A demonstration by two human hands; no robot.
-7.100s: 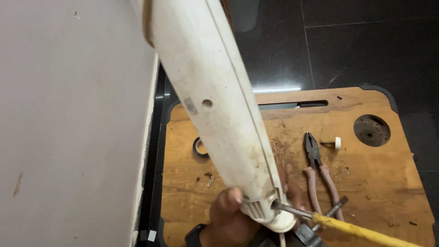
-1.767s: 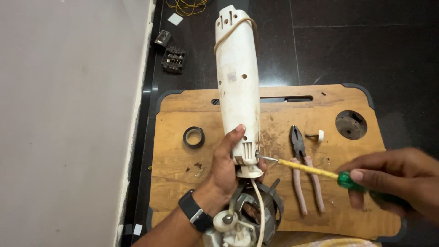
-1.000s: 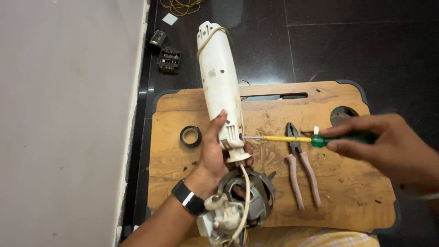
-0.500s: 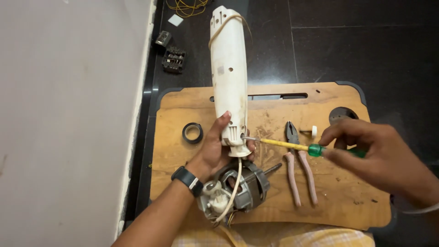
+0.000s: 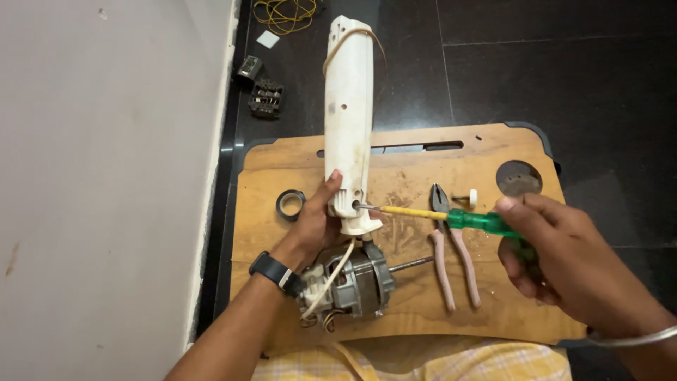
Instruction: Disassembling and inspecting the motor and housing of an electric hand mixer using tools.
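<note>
- Head view, centre of frame: a white plastic fan column housing (image 5: 348, 127) runs long-axis up and down the picture, its top end reaching past the board onto the dark floor, its lower collar at mid-frame. The shell is scuffed and cream-stained, with small screw holes along its face and a pale cord looped around its top.
- Beneath it, a wooden lap board (image 5: 282, 169) with a slot and a round hole fills the middle of the frame, dusted with debris.
- Lower right: the right hand (image 5: 564, 261) is clenched around the green handle of a screwdriver (image 5: 451, 217); its yellow shaft lies nearly level, pointing left, tip set into the side of the housing's collar. This hand lies well right of the housing, at right angles to its axis.
- Centre left: the left hand (image 5: 314, 226), a dark watch at the wrist, grips the housing's lower end from the left, thumb up along the shell; it is the nearer hand.
- Lower centre: a fan motor (image 5: 352, 282) with bare shaft lies just below the collar, joined by a pale wire.
- Right of centre: pink-handled pliers (image 5: 451, 261) lie under the screwdriver.
- Left of the housing: a roll of black tape (image 5: 290, 204).
</note>
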